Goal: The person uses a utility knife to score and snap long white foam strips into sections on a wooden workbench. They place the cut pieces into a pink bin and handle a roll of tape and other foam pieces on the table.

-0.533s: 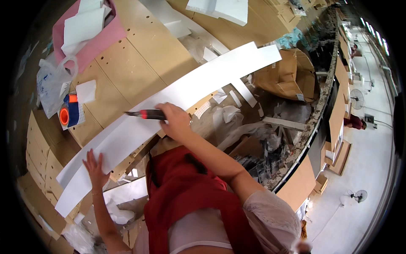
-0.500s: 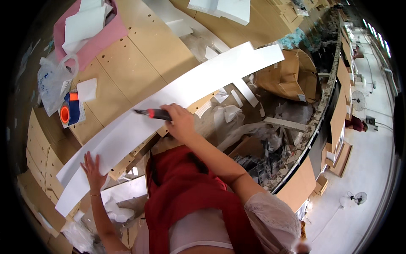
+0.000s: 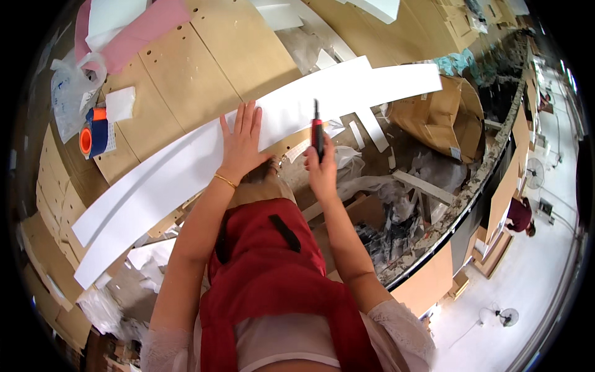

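A long white foam sheet [image 3: 180, 155] lies diagonally over the brown panels, with a lengthwise split or fold at its left end. My left hand [image 3: 242, 142] rests flat on the middle of the sheet, its fingers spread. In my right hand [image 3: 322, 167] is a red and black utility knife [image 3: 317, 133], gripped by its handle. The blade points away from me, above the sheet's near edge; I cannot tell whether it touches the foam. A narrow white strip [image 3: 373, 129] sticks out from under the sheet on the right.
Brown panels [image 3: 242, 49] with drilled holes lie beneath. At left are a tape roll in orange and blue [image 3: 93, 137], a plastic bag [image 3: 69, 99] and pink foam [image 3: 139, 37]. An open cardboard box [image 3: 434, 118] stands right, beside scrap plastic. Another person [image 3: 519, 216] is far right.
My left hand has moved from the sheet's left end to its middle. My right hand has carried the knife to the right and turned its blade to point away from me.
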Tool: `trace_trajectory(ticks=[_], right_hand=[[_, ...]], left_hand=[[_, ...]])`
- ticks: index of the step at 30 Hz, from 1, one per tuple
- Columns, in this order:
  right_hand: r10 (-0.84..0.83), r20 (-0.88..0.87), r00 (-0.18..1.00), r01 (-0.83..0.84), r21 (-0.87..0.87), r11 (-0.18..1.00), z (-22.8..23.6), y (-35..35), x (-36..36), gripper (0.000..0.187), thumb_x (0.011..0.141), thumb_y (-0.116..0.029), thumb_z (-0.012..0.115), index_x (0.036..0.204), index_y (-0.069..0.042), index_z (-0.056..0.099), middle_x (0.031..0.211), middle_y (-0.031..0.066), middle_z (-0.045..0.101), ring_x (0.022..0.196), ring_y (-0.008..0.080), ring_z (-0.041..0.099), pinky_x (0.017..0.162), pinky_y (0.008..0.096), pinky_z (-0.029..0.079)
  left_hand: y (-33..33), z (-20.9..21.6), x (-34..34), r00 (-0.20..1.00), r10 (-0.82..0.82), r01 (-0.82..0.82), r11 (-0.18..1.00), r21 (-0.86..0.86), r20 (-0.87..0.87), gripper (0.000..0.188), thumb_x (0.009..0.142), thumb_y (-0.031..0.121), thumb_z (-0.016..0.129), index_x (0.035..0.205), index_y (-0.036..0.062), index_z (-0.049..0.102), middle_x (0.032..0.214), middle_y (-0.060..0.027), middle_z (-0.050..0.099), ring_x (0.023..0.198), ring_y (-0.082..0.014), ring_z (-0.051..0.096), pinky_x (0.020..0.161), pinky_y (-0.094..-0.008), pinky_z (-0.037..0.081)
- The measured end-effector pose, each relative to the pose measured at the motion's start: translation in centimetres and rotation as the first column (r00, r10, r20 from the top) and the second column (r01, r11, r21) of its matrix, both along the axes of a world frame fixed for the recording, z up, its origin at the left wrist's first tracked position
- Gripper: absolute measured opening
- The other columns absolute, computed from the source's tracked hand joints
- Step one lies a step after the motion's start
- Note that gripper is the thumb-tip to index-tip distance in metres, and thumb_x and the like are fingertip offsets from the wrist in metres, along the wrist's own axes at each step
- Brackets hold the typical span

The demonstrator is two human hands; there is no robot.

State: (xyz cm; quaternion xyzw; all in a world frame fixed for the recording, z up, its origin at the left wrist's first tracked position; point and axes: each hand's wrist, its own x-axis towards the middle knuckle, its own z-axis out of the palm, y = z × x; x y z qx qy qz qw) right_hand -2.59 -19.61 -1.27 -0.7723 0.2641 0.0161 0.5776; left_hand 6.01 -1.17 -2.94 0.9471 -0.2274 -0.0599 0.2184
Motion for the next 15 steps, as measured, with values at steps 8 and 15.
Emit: trace_trajectory(ticks=[8,15], right_hand=[[0.218,-0.087,0.972,-0.235,-0.376,0.897,2.2,-6.6,2.6,0.059,0.093,-0.010,0.052,0.146,-0.011,0.027,0.089,0.0133,0.067,0.062,0.0265,0.063,0.057,0.0377,0.049],[0.459,-0.029,0.888,-0.378,-0.616,0.691,0.8,-8.0,6.5,0.059,0.090,-0.007,0.055,0.145,-0.011,0.033,0.080,0.0162,0.066,0.063,0.0333,0.063,0.057,0.0401,0.049]], left_hand=[[2.0,-0.3,0.5,0.997,-0.076,0.076,0.996,0.051,0.011,0.079,0.060,0.024,0.076,0.134,0.0223,0.048,0.150,-0.0129,0.026,0.132,-0.0339,0.030,0.106,-0.0563,0.020],[0.5,-0.3,0.6,1.000,-0.021,0.021,0.999,0.033,0.013,0.086,0.061,0.037,0.078,0.138,0.0191,0.044,0.150,-0.0143,0.027,0.136,-0.0340,0.028,0.108,-0.0554,0.017]])
